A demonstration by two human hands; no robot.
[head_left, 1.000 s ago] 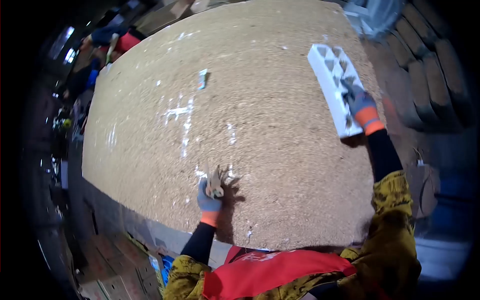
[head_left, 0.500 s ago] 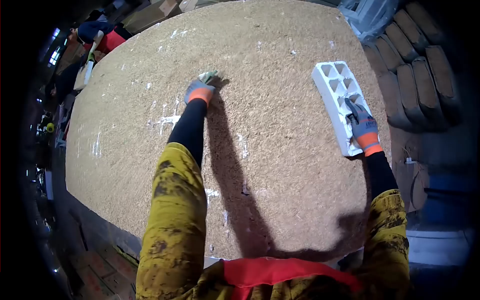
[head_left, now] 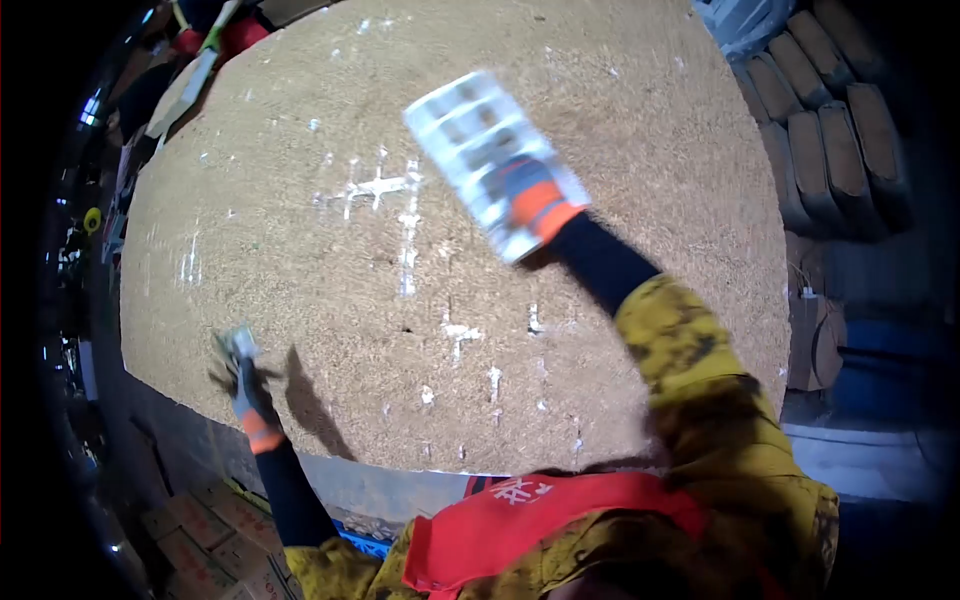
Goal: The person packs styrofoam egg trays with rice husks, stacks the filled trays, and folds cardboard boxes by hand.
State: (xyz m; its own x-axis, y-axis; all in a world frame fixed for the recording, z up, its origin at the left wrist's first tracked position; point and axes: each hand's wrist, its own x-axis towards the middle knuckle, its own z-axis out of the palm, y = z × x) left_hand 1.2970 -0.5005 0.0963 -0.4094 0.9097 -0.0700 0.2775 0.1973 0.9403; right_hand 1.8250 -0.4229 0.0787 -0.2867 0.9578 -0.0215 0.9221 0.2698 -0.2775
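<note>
My right hand (head_left: 535,195), in a grey glove with an orange cuff, grips a white tray (head_left: 450,140) with two rows of square cells. The tray is tilted over the upper middle of the brown, grainy surface (head_left: 340,270) and blurred by motion. At the lower left, my left hand (head_left: 250,385) holds a small pale green and white item (head_left: 240,342) at its fingertips; fine detail is smeared. White marks (head_left: 378,187) in cross and line shapes lie on the surface between and below my hands.
Another person's arm (head_left: 215,38) and a long pale board (head_left: 187,100) are at the upper left edge. Brown blocks (head_left: 825,150) stand in rows at the right, near clear plastic wrapping (head_left: 740,25). Cardboard boxes (head_left: 210,530) lie at the lower left.
My right hand has carried the white tray left from the right side. My left hand reached to the upper middle, where the small item lay, and has come back to the lower left with it.
</note>
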